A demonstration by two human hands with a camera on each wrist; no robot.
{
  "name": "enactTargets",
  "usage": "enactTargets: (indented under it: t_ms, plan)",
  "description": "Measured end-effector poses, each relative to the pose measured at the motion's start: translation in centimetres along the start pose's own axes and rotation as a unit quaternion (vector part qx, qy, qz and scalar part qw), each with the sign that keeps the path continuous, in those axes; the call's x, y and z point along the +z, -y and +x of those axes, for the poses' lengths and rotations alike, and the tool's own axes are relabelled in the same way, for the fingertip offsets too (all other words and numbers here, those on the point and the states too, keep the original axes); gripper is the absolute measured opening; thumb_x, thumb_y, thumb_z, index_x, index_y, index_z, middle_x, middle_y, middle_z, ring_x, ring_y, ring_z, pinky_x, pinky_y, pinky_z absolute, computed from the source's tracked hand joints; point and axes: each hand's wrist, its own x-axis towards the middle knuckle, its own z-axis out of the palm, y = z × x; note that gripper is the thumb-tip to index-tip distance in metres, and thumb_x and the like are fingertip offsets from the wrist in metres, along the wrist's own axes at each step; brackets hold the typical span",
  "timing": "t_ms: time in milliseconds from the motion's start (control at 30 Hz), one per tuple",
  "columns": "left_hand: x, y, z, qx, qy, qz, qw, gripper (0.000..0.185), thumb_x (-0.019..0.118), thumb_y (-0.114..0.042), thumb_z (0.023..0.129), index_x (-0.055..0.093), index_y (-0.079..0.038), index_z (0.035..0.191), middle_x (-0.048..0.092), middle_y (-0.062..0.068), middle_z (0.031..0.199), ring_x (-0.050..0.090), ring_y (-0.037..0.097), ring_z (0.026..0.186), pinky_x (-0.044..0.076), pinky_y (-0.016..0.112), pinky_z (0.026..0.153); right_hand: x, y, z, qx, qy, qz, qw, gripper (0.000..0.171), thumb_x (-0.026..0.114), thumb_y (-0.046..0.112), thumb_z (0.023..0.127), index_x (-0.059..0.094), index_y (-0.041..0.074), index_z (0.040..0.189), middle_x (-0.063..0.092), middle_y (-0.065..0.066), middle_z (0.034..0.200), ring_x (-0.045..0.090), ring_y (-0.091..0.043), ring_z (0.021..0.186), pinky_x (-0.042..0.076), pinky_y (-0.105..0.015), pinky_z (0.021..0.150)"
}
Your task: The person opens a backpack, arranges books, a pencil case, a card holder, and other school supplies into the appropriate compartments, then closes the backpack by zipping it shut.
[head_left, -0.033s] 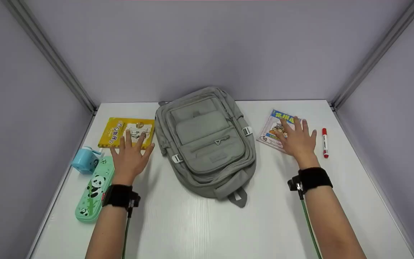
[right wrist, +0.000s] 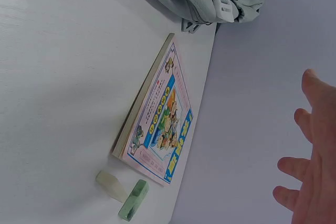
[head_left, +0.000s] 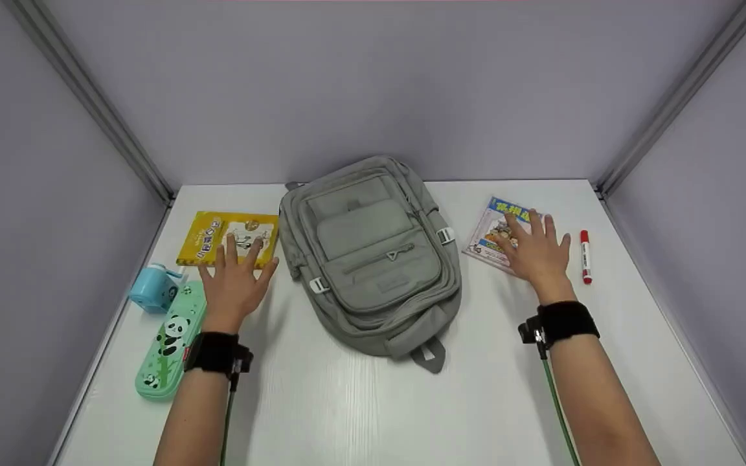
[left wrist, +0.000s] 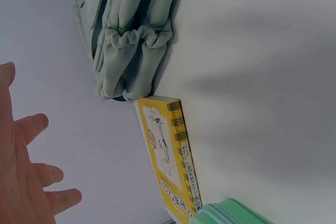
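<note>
My left hand (head_left: 234, 288) is held over the table with its fingers spread, nothing in it. Its fingertips overlap the lower edge of a yellow book (head_left: 201, 236) in the head view. In the left wrist view that book (left wrist: 163, 156) lies flat, apart from the fingers. The right hand (head_left: 541, 255), also spread, hovers over a pink and blue comic book (head_left: 486, 243). That book (right wrist: 163, 124) shows whole in the right wrist view, clear of the fingers. Between the hands a grey-green backpack (head_left: 373, 259) lies on its back, front pocket upward.
A mint pencil case (head_left: 166, 349) with pandas lies beside my left wrist, below a light blue crank pencil sharpener (head_left: 153, 288). A red-capped marker (head_left: 585, 259) lies right of my right hand. Small green (right wrist: 134, 200) and whitish blocks (right wrist: 111, 186) lie near the comic book. Grey walls enclose the table.
</note>
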Motion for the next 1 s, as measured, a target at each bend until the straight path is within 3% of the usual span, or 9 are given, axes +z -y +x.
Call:
enactTargets:
  t_ms: [333,733,1000]
  plan:
    - [-0.1,-0.3,-0.2,0.002,-0.004,-0.004,1.0000,0.077,0.026,-0.070,0.097,0.031,-0.020,0.155,0.010,0.027,0.159,0.011,0.048,0.144,-0.001,0.073,0.105,0.3,0.7,-0.2,-0.007,0.000,0.017,1.000,0.068,0.039,0.059,0.100,0.029,0.021,0.156,0.017,-0.025,0.157,0.008,-0.048,0.144,0.008,-0.075,0.104]
    - [-0.3,-0.3,-0.1,-0.001,-0.003,-0.006,1.0000,0.075,0.027,-0.069,0.097,0.030,-0.021,0.156,0.007,0.026,0.160,0.009,0.048,0.144,-0.001,0.074,0.105,0.3,2.0,0.2,-0.018,0.012,0.019,1.000,0.070,0.033,0.064,0.099,0.028,0.024,0.156,0.016,-0.023,0.159,0.007,-0.049,0.143,0.006,-0.073,0.105]
    - [0.2,-0.7,-0.1,0.001,-0.012,0.003,0.9999,0.075,0.026,-0.068,0.098,0.027,-0.020,0.156,0.010,0.028,0.159,0.007,0.048,0.144,-0.002,0.073,0.105,0.7,3.3,0.4,-0.048,0.018,0.018,0.999,0.067,0.036,0.060,0.100,0.030,0.024,0.156,0.020,-0.023,0.157,0.018,-0.048,0.142,0.020,-0.073,0.102]
